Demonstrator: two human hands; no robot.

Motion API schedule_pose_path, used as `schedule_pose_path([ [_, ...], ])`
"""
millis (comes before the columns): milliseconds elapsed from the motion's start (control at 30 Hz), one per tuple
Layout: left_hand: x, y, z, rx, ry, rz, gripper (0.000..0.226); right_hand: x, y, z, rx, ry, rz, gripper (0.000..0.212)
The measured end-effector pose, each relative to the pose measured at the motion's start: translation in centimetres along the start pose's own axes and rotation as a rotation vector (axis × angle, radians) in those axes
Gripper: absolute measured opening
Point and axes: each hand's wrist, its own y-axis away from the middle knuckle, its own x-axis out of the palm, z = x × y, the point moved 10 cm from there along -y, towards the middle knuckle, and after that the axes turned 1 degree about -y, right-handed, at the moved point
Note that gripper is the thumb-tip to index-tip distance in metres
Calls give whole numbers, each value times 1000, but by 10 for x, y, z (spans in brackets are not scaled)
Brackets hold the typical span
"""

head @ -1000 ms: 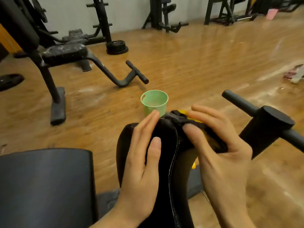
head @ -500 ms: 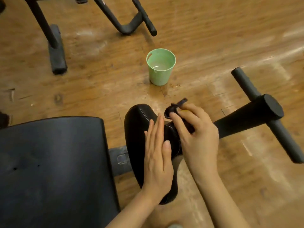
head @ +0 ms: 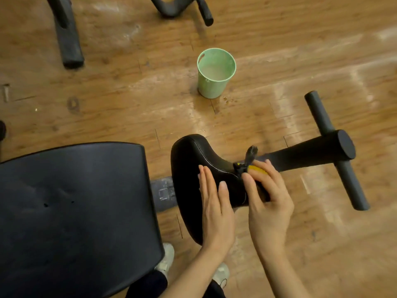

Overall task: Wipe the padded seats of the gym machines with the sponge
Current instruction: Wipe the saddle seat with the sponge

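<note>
Black padding of the narrow seat (head: 189, 160) is slick under my flat, straight-fingered left hand (head: 214, 203), so the sponge (head: 255, 171) pinched in my right hand (head: 266, 196) could skid off its edge.

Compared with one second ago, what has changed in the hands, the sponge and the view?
The camera has tilted down: the far gym wall is gone and the cup sits higher in the view. The right hand still grips the sponge but has slid it off the top ridge of the seat onto its right side. The left hand stays flat on the seat. The cup stands unmoved on the floor.
</note>
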Motion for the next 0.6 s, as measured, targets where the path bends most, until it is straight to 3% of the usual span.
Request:
schedule_pose_path([
  [100, 0, -1, 0, -6, -9, 13, 58, 10, -12, 11, -105, 144, 63, 12],
  [267, -1, -1, -3, -5, -36, -46, 57, 87, -66, -6, -49, 650, 718, 23],
  [367, -1, -1, -1, -6, -67, -87, 53, 127, -70, -18, -34, 716, 889, 25],
  [467, 0, 1, -4, 4, -97, -135, 50, 133, -60, -13, -131, 683, 909, 23],
  [600, 1, 4, 17, -21, -215, -199, 50, 67, -35, 26, -382, 408, 643, 14],
])
